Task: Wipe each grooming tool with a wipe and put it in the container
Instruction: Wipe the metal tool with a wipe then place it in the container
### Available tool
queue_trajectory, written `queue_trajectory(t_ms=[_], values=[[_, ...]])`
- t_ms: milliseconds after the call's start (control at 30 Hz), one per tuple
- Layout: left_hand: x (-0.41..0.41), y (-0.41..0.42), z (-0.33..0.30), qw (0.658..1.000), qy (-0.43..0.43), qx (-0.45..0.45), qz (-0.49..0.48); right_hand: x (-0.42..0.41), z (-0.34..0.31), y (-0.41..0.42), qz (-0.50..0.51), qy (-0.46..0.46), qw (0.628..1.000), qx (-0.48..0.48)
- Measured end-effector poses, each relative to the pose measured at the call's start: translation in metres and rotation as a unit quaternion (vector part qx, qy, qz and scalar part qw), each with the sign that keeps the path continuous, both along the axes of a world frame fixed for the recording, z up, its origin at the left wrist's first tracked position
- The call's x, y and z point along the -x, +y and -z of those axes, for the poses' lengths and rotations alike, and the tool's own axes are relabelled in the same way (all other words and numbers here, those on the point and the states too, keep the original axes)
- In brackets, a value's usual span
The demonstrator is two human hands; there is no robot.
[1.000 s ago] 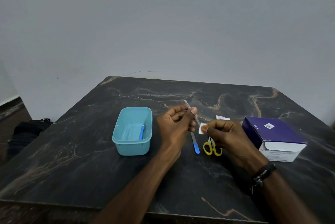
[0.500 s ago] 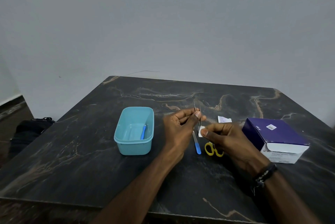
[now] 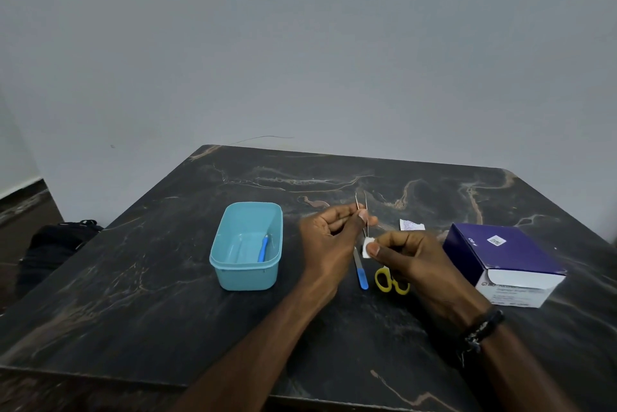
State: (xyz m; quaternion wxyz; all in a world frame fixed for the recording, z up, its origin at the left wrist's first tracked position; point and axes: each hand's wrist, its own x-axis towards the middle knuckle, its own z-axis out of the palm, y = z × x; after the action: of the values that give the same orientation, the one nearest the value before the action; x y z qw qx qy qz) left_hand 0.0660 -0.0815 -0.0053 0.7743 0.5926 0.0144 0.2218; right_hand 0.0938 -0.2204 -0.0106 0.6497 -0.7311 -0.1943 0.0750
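My left hand [image 3: 329, 238] pinches thin metal tweezers [image 3: 361, 203], which stand nearly upright with their two prongs pointing up. My right hand [image 3: 405, 256] pinches a small white wipe [image 3: 366, 246] folded around the tweezers' lower end. Below the hands on the table lie a nail file with a blue handle [image 3: 362, 275] and yellow-handled scissors [image 3: 391, 281], partly hidden by my right hand. The light blue container [image 3: 247, 275] stands to the left and holds one blue-handled tool [image 3: 263, 248].
A purple and white box [image 3: 504, 261] sits at the right of the dark marble table [image 3: 167, 311]. A torn white wipe packet [image 3: 411, 224] lies behind my right hand. A black bag [image 3: 56, 244] rests on the floor at left.
The tweezers have turned from leaning left to nearly upright, prongs now apart. Both hands shifted slightly right, and the wipe sits at the tweezers' lower end.
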Motion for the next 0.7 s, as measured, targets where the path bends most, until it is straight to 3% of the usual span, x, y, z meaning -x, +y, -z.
queue_trajectory(t_ms=[300,400,500,567,700], values=[[0.007,0.008,-0.024,0.999,-0.012,0.017,-0.045,0.009,-0.008,0.001,0.011,0.021,0.999,-0.021],[0.015,0.028,-0.048,0.996,-0.028,-0.040,-0.080,0.006,-0.009,0.001,0.039,0.017,0.998,-0.050],[0.026,0.062,-0.070,0.980,-0.008,-0.153,-0.130,0.003,-0.008,0.000,0.065,0.015,0.995,-0.075],[0.031,0.086,-0.078,0.947,0.028,-0.261,-0.185,0.001,-0.007,0.000,0.078,0.015,0.993,-0.086],[0.033,0.121,-0.082,0.831,0.163,-0.469,-0.252,0.000,-0.007,0.000,0.091,0.019,0.992,-0.091]])
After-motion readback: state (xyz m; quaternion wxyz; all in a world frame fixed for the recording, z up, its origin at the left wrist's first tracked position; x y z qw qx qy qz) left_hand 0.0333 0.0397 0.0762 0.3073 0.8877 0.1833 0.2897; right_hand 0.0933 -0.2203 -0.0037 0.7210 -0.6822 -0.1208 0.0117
